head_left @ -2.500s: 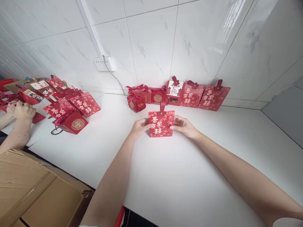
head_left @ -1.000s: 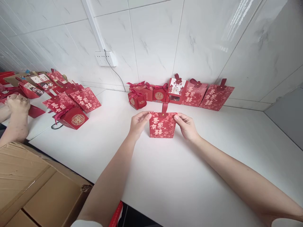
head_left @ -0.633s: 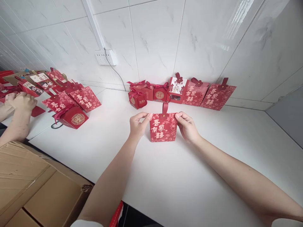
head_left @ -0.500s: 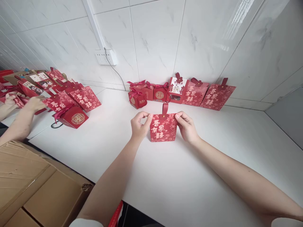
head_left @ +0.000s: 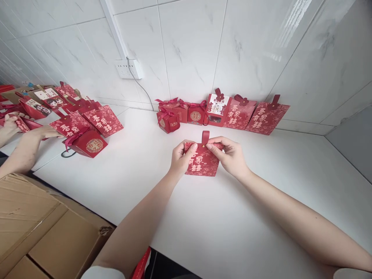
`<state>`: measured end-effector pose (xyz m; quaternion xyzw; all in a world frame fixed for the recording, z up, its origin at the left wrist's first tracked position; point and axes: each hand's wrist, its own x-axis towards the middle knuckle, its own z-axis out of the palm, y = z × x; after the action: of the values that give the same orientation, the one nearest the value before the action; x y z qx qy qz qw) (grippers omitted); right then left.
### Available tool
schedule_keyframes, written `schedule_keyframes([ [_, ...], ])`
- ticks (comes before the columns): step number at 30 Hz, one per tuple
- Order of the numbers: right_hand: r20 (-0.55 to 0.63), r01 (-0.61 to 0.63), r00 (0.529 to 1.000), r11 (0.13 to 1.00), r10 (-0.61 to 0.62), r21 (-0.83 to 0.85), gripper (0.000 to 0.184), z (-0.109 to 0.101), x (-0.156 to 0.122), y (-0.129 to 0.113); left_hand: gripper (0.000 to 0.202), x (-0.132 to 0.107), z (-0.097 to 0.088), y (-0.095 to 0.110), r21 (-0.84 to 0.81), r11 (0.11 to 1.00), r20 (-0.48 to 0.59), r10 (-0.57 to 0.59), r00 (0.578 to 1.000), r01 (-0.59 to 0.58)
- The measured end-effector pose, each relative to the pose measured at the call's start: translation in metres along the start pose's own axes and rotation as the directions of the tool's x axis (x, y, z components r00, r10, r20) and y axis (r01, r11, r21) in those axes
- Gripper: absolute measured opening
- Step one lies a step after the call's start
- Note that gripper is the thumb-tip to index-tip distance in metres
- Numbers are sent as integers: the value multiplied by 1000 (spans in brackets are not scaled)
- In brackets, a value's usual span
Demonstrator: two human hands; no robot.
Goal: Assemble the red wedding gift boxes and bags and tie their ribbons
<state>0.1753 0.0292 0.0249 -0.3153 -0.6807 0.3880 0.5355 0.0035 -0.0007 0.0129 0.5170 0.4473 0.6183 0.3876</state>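
Note:
A red gift box (head_left: 205,164) with pale pink flowers and lettering stands upright at the middle of the white table (head_left: 186,217). From its top edge rises a dark red loop handle (head_left: 205,137), fixed by a small gold stud. My left hand (head_left: 182,158) pinches the box's upper left edge, its thumb flat on the front. The thumb of my right hand (head_left: 229,155) presses close to the stud, and its fingers go behind the top edge. The far sides of the fingers are hidden behind the box.
Along the tiled wall stand small ribboned boxes (head_left: 169,121) and several handled boxes (head_left: 267,118). More red boxes (head_left: 101,121) crowd the left, where another person's hands (head_left: 40,133) are at work. An open cardboard carton (head_left: 66,240) sits at the front left. A cable hangs from the wall socket (head_left: 129,69).
Both my hands have slid inward along the box's top edge, the right thumb now by the stud. At the left, the other person's nearer hand has moved lower and slightly right.

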Motion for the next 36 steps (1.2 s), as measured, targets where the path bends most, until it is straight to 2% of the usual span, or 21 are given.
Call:
schedule_keyframes([
  [6,13,10,1000,1000,-10,-16,17,0,0,0,29,0,1,3,-50,998,9,-27,1000,27],
  [9,12,-7,1000,998,6,62,20,3,-2,-2,27,-1,3,6,-55,998,2,-7,1000,7],
  [12,40,-78,997,985,72,153,28,7,-5,-3,28,-3,6,8,-14,1000,-36,0,999,0],
  [16,52,-138,990,984,132,114,32,11,-7,-1,33,-6,11,6,3,1000,-121,-8,993,8],
  [20,20,-135,991,983,134,122,35,13,-7,0,35,-9,16,4,22,1000,-182,4,983,0],
  [28,-17,-171,984,963,178,210,34,16,-8,-2,36,-12,19,7,17,1000,-203,1,979,2],
  [32,2,-195,980,952,200,236,33,17,-9,5,36,-11,18,7,4,1000,-229,-19,973,20],
  [36,-32,-194,977,944,210,268,39,20,-12,12,37,-11,17,8,-9,1000,-266,-28,964,26],
])
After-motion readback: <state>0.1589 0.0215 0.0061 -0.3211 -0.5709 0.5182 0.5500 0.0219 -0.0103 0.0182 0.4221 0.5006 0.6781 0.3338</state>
